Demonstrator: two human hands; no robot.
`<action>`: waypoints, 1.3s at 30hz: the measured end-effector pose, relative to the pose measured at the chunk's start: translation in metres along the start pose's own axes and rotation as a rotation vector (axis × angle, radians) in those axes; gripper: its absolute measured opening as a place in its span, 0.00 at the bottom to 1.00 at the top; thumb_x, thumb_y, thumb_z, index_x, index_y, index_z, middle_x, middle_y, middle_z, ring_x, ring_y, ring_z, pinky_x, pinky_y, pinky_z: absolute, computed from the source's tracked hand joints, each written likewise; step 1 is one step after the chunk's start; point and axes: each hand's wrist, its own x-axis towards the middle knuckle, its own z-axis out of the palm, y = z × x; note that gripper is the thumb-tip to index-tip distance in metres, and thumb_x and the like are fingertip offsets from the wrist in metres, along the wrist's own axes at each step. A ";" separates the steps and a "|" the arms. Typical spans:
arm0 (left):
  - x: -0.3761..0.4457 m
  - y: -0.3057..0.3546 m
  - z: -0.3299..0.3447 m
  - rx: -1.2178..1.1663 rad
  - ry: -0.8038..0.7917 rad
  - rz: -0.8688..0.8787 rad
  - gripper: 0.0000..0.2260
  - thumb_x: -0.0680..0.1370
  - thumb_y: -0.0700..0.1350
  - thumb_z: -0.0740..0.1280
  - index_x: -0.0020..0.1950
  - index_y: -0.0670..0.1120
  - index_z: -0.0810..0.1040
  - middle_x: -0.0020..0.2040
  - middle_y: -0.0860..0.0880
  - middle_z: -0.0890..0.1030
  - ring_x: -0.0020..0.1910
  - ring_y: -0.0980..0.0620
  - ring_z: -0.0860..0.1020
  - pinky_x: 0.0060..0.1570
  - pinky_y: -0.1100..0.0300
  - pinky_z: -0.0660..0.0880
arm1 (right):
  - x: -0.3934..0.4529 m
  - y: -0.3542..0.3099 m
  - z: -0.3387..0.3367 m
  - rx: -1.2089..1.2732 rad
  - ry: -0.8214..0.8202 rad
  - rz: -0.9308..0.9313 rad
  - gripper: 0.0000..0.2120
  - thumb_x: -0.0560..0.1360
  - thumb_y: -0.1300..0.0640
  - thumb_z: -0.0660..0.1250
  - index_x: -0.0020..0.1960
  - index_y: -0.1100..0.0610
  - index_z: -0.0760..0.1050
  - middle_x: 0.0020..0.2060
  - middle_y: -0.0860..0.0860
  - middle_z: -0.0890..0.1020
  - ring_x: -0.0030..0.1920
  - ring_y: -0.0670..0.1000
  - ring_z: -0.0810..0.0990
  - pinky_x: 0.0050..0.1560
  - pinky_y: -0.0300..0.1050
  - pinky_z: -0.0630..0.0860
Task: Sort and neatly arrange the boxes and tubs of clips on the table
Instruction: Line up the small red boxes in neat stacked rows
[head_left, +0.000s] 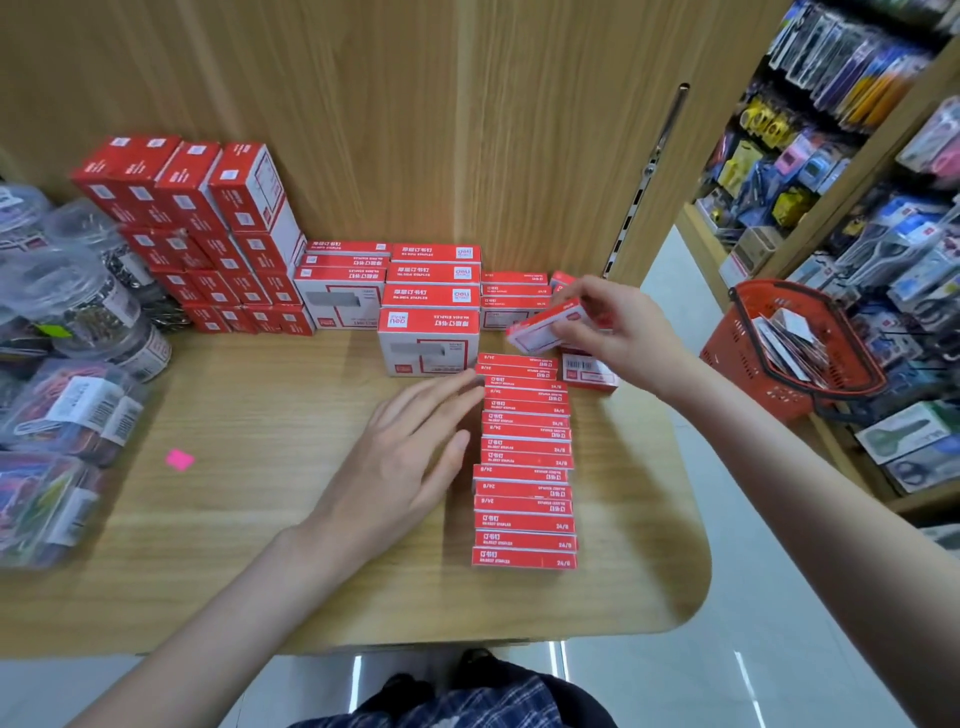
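Observation:
A long row of small red staple boxes (524, 457) runs down the middle right of the wooden table (260, 415). My left hand (410, 457) lies flat with straight fingers against the row's left side. My right hand (618, 327) holds one small red and white box (540, 327) tilted in the air above the row's far end. Larger red and white boxes (428, 322) stand stacked behind the row. Tall red boxes (208, 228) are piled at the back left. Clear tubs of clips (78, 322) crowd the left edge.
A wooden back panel (415, 114) closes off the table's far side. A red shopping basket (789, 348) with packets stands on the right, beside shelves of hanging stationery (857, 171). A pink sticky note (179, 460) lies on the table. More small boxes (592, 371) lie under my right hand.

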 end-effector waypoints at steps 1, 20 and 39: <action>-0.004 0.000 -0.003 -0.006 0.001 -0.002 0.19 0.81 0.50 0.53 0.67 0.43 0.71 0.68 0.50 0.70 0.66 0.52 0.68 0.65 0.57 0.63 | -0.003 -0.003 -0.001 0.076 0.044 0.018 0.04 0.74 0.62 0.67 0.48 0.59 0.75 0.41 0.46 0.80 0.39 0.42 0.77 0.39 0.37 0.71; -0.056 0.013 -0.005 -0.199 -0.258 0.131 0.40 0.71 0.66 0.63 0.74 0.43 0.58 0.75 0.56 0.55 0.72 0.61 0.56 0.70 0.67 0.53 | -0.139 -0.070 0.014 0.183 -0.265 -0.002 0.08 0.68 0.59 0.71 0.44 0.52 0.73 0.39 0.43 0.78 0.38 0.42 0.76 0.41 0.33 0.73; -0.034 0.010 -0.001 0.147 -0.169 0.181 0.33 0.72 0.62 0.59 0.68 0.40 0.68 0.68 0.46 0.71 0.66 0.50 0.66 0.66 0.58 0.61 | -0.146 -0.039 0.057 -0.588 -0.174 -0.049 0.39 0.72 0.37 0.53 0.74 0.60 0.49 0.73 0.61 0.56 0.74 0.57 0.55 0.70 0.57 0.51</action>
